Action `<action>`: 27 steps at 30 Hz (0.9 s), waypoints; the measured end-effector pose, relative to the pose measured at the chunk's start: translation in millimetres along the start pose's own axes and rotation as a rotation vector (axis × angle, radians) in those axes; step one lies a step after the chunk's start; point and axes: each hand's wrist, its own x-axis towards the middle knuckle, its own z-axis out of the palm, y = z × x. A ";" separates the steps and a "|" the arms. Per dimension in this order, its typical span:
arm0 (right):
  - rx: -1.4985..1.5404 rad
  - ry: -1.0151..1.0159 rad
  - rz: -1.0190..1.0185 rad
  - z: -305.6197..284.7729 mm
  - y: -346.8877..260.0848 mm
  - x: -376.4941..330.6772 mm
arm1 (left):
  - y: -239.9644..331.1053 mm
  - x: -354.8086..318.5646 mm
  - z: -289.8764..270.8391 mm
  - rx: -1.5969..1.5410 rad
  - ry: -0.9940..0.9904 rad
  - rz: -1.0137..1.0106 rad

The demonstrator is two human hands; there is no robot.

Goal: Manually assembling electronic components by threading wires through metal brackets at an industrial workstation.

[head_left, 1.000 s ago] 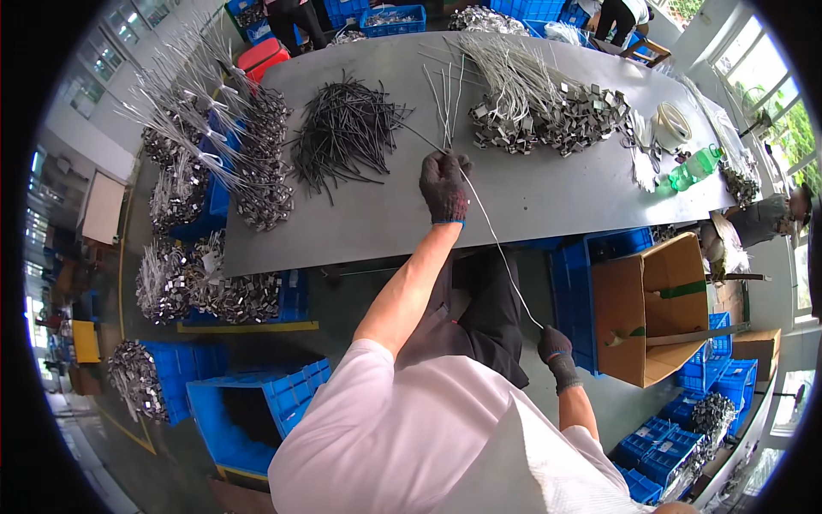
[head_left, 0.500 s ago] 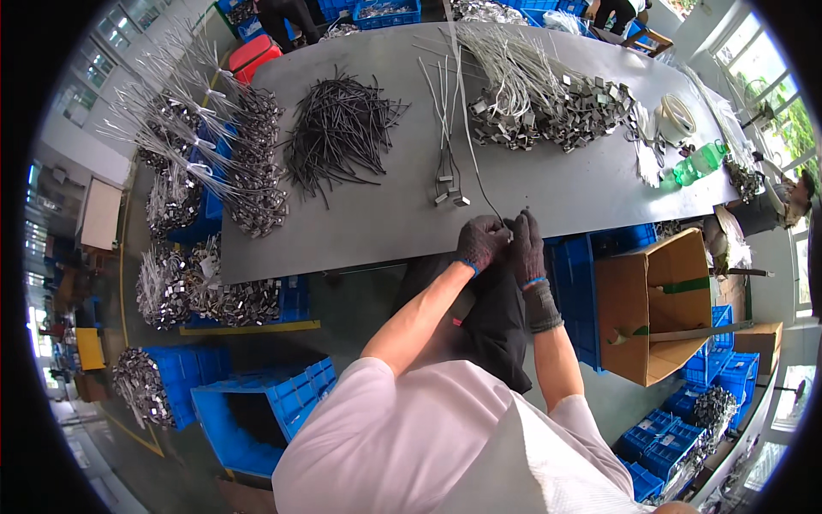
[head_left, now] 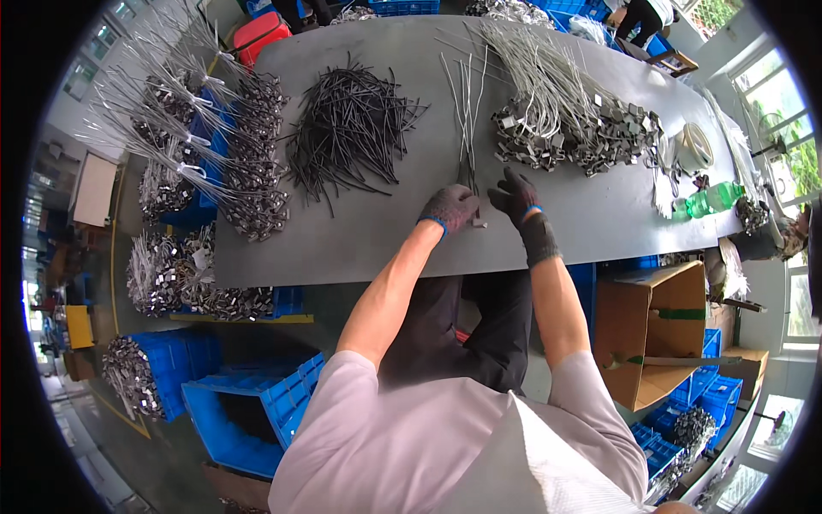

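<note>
Both my hands wear dark knit work gloves and are over the grey tabletop. My left hand (head_left: pixel 451 207) has its fingers curled at the lower end of a small group of thin grey and white wire leads (head_left: pixel 467 111). Small metal-coloured end blocks (head_left: pixel 479 224) show just below its fingertips. To the right of the leads, my right hand (head_left: pixel 517 197) is apart from them, its fingers spread and holding nothing visible.
A heap of short black tubes (head_left: pixel 355 128) lies left of the leads. To the right are a large pile of block-ended wires (head_left: pixel 582 128), a tape roll (head_left: pixel 694 147) and a green bottle (head_left: pixel 715 199). A cardboard box (head_left: pixel 621 334) and blue crates (head_left: pixel 248 411) stand below the table.
My hands have moved from the table's near edge, where they held a wire lead together, forward to the group of leads. They have separated, and my right hand has let go.
</note>
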 end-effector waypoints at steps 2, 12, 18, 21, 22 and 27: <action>-0.132 -0.146 -0.153 -10.2 17.4 61.4 | -0.6 -0.3 -7.2 0.092 0.177 -0.002; 0.004 0.117 -0.089 -17.0 48.6 98.1 | -51.0 -7.0 -112.8 0.580 0.508 -0.648; -0.042 -0.044 0.057 -14.7 -38.2 -84.8 | -87.8 20.1 -124.8 0.525 0.450 -0.655; -0.101 -0.041 0.111 -38.6 -52.5 -137.2 | -75.1 29.7 -109.0 0.545 0.399 -0.602; -0.131 -0.092 0.103 -43.1 -57.8 -139.3 | -82.2 31.6 -114.1 0.585 0.363 -0.573; 0.079 -0.119 -0.079 -59.0 -80.7 -151.9 | -130.5 19.3 -88.4 0.794 0.204 -0.266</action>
